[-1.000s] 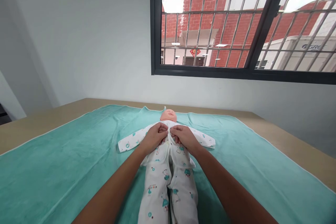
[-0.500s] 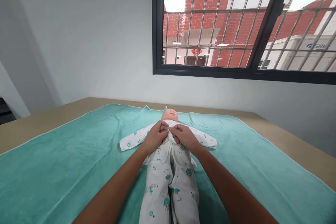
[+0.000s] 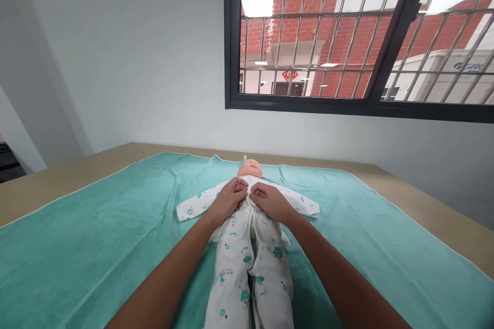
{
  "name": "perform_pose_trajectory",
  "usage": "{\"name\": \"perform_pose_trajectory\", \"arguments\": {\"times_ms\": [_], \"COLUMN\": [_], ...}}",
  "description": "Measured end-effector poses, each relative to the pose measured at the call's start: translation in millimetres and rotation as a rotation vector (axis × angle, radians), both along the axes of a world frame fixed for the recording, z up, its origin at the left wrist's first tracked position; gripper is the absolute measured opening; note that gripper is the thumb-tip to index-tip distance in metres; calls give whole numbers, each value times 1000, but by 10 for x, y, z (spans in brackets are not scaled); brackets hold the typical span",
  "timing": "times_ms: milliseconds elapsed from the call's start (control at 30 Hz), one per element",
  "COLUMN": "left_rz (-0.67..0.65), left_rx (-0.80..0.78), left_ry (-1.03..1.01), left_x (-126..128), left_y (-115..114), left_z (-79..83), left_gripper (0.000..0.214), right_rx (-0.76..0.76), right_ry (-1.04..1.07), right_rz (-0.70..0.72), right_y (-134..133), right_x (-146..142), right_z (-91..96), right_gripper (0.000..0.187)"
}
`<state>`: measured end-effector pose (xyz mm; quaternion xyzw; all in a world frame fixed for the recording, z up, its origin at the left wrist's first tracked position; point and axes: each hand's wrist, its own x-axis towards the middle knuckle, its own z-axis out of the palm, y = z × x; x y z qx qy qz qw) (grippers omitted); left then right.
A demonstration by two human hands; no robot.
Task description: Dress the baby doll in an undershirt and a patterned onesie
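Observation:
A baby doll (image 3: 250, 167) lies on its back, its head toward the wall. It wears a white printed shirt (image 3: 200, 202), with both sleeves spread out sideways, and matching trousers (image 3: 229, 288). My left hand (image 3: 230, 198) is closed, its fingers pinching one front edge of the shirt at the chest. Just across from it, my right hand (image 3: 271, 201) pinches the other edge. A narrow gap lies between the two sets of fingertips. Below my hands a small button shows on the shirt front, and the lower flaps part over the trousers. My fingers hide most of the chest.
Beneath the doll a teal blanket (image 3: 116, 231) covers most of the tan table (image 3: 405, 190). Behind the table stands a pale wall (image 3: 162, 87) with a dark-framed, barred window (image 3: 301, 105).
Both hands stay at the chest. My right fingertips have shifted very slightly to the right, and a button below my hands shows more plainly.

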<state>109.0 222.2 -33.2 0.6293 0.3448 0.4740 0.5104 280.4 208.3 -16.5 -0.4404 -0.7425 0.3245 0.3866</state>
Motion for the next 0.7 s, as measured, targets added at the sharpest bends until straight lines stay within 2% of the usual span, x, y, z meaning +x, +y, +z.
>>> {"name": "perform_pose_trajectory", "arguments": {"times_ms": [200, 333, 467, 567, 700], "left_rz": [-52, -47, -13, 69, 312], "left_rx": [15, 10, 4, 38, 231], "left_ry": [-42, -44, -33, 2, 172], "left_x": [-12, -12, -8, 5, -6], "left_y": [-16, -36, -52, -80, -188], "left_z": [23, 50, 52, 13, -48], "left_gripper": [16, 16, 20, 22, 12], "right_rx": [-146, -171, -162, -131, 19], "right_ry": [123, 183, 124, 70, 51], "right_rz": [19, 20, -20, -105, -255], "right_y": [16, 21, 24, 35, -60], "right_x": [-9, -5, 1, -31, -117], "right_z": [-24, -33, -24, -26, -60], "right_gripper": [16, 16, 19, 15, 11]}}
